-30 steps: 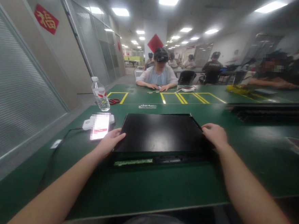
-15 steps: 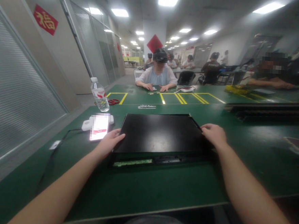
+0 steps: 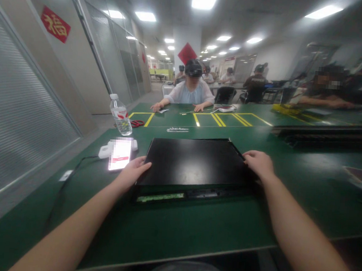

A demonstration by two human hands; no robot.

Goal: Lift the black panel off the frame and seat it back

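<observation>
A flat black display panel (image 3: 194, 159) lies in front of me, its dark surface facing up and reflecting light. Along its near side a dark strip shows a narrow green circuit board (image 3: 160, 197). My left hand (image 3: 135, 168) grips the panel's left edge, thumb on top and the other fingers partly hidden at the side. At the right edge my right hand (image 3: 259, 162) is closed, its fingertips pressed against the rim near the far corner. What lies beneath the panel is hidden.
A lit phone (image 3: 120, 156) rests by a white power strip (image 3: 104, 151) on the green table (image 3: 192, 235). Behind them stand a water bottle (image 3: 121, 115) and red-handled scissors (image 3: 136, 123). Long black parts (image 3: 323, 135) lie at right. A co-worker (image 3: 190, 90) sits opposite.
My hands and the panel have stayed in practically the same place. Across the table, the co-worker's hand at the left of the view has moved further left with a small pale item.
</observation>
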